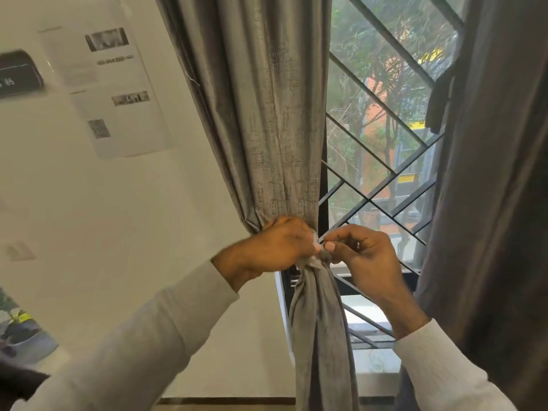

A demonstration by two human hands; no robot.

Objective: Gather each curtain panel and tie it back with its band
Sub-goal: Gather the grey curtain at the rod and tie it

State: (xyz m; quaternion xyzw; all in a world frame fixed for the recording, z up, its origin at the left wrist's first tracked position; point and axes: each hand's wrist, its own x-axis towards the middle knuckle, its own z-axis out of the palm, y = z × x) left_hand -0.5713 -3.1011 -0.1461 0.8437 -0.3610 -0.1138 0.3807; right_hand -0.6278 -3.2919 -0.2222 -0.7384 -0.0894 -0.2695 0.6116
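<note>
The left grey curtain panel (267, 114) hangs bunched into a narrow waist at mid height, and its lower part (323, 336) falls straight below. My left hand (278, 244) is wrapped around that waist, fingers closed on the gathered cloth and the band. The band (317, 262) shows only as a small grey and whitish piece between my hands. My right hand (364, 256) pinches the band's end with thumb and fingertips, right beside the left hand. The right curtain panel (489, 188) is dark and hangs loose at the right edge.
A window with a black diagonal grille (385, 179) lies behind the curtains, trees and buildings outside. Printed sheets (106, 84) and a dark device (17, 72) are on the white wall at left. A potted plant (20, 330) stands at the lower left.
</note>
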